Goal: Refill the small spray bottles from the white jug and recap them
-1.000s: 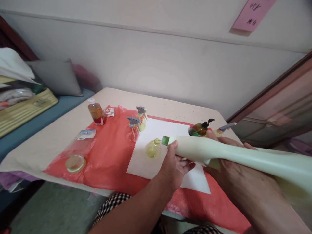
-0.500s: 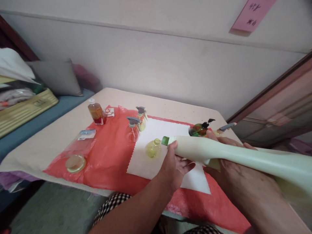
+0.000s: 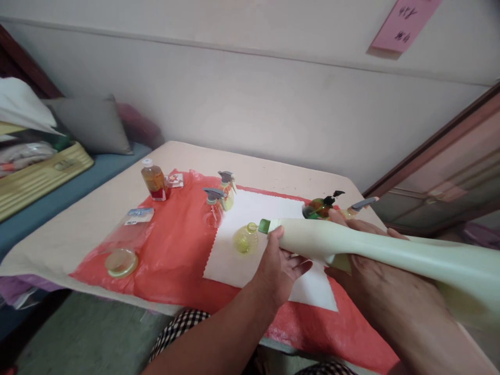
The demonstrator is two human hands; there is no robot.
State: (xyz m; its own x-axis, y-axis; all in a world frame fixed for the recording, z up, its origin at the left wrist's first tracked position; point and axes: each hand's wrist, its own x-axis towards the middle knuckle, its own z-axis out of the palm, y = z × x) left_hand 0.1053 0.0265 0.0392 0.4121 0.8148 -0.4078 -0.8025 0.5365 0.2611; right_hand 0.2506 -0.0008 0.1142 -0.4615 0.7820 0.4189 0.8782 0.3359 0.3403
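A large pale green plastic jug (image 3: pixel 375 245) lies tilted sideways, its dark green spout (image 3: pixel 264 226) pointing left. My left hand (image 3: pixel 279 265) steadies the jug's neck, thumb on top and fingers loosely curled below. Further right, my right hand (image 3: pixel 371 276) is wrapped round the jug; part of it is hidden. Just left of the spout, a small clear yellow bottle (image 3: pixel 246 239) stands uncapped, its mouth close to the spout. Some yellowish liquid seems to be in the bottle. White paper (image 3: pixel 230 271) lies under it.
Two spray bottles with grey triggers (image 3: pixel 213 211) stand behind left. A brown bottle with black pump (image 3: pixel 320 207) and another grey-topped bottle (image 3: pixel 361 205) are at right. An amber bottle (image 3: pixel 154 179) and round clear lid (image 3: pixel 121 262) sit left on red plastic sheeting (image 3: pixel 172 260).
A thin stream between the jug's spout and the small bottle's mouth is no longer visible. The hands and jug have barely moved.
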